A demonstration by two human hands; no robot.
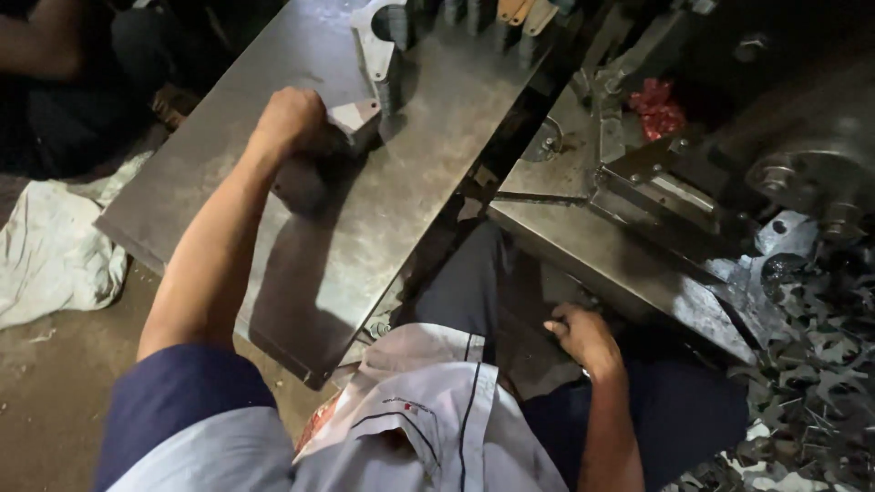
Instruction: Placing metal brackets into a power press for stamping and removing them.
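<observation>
Left hand (290,118) closed around small metal block (351,121) on steel plate (383,228), block at 3 o'clock of fist. Flat bracket blanks (375,41) stacked at 1 o'clock. Right hand (583,337) curled on lap, empty, below press machine (693,191). Punched scrap (811,364) piled at 3 o'clock; block not yet at press.

1. Steel plate (365,228): bare grey metal, dull sheen, showing faint scuffs and smudges.
2. Metal block (354,120) under the left hand (290,118): flat-faced, matt grey.
3. Stamped bracket (375,46): pale metal, catching light at its cut edges.
4. Press machine (729,155): dark metal, looking oily and glossy in patches.
5. Scrap cuttings (811,364): thin sheet metal, glinting, jagged.
6. Rag (55,246): off-white cloth, crumpled, looking soiled.
7. Floor (55,401): rough, dusty brown.
8. Red wad (658,107): crinkled, material unclear.
</observation>
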